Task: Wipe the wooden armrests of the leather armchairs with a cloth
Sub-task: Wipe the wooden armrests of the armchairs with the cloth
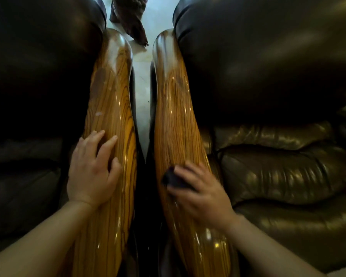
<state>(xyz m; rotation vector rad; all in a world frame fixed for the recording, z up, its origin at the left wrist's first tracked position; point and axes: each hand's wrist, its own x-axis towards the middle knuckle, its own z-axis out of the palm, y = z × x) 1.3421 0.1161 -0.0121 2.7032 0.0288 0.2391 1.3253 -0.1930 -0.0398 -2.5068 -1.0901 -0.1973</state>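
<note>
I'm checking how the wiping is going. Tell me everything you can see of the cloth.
The cloth is dark, nearly black, soft-looking and bunched small. Only a blurred corner shows past the fingers of the right hand, which presses it onto the glossy striped wood of the right armrest, towards its near end. The rest is hidden under the hand.

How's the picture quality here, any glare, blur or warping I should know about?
Head view: bright glare streaks run along both glossy wooden armrests; the right hand and its dark cloth are slightly motion-blurred; the left hand is sharper; the left armchair sinks into deep shadow; wide-angle distortion bows the armrests outward.
</note>
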